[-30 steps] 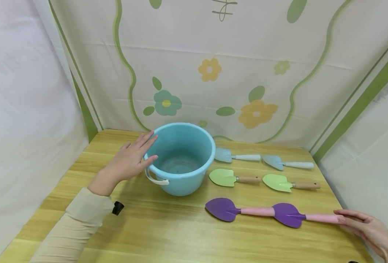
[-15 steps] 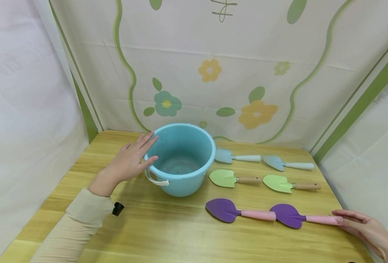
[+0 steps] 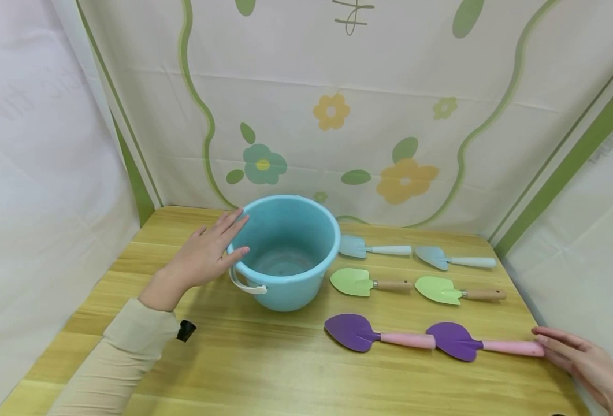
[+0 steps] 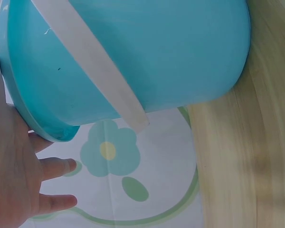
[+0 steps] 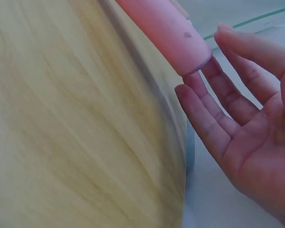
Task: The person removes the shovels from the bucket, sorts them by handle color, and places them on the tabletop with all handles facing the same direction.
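Note:
A light blue bucket [image 3: 285, 289] with a white handle [image 3: 248, 284] stands on the table. My left hand [image 3: 210, 251] rests on its left rim with spread, mostly straight fingers; two of them extend outside the rim in the left wrist view. My right hand [image 3: 582, 361] is at the table's right side, its fingertips right at the end of the pink handle [image 5: 173, 35] of a purple trowel [image 3: 454, 341], without gripping it. Another purple trowel [image 3: 352, 332] lies to the left in the same row, its pink handle's end over the right trowel's blade.
Behind the purple trowels lie two green trowels with wooden handles, one left [image 3: 352, 282] and one right [image 3: 438, 290]. Farther back are a pale blue shovel [image 3: 355, 247], partly hidden by the bucket, and another pale blue trowel [image 3: 432, 257]. Patterned cloth [image 3: 285, 86] hangs behind the table [image 3: 244, 370].
My right hand has let go of the right purple trowel's handle and drawn slightly right. That trowel's blade now sits under the other handle's end instead of over it. My left hand has stayed put.

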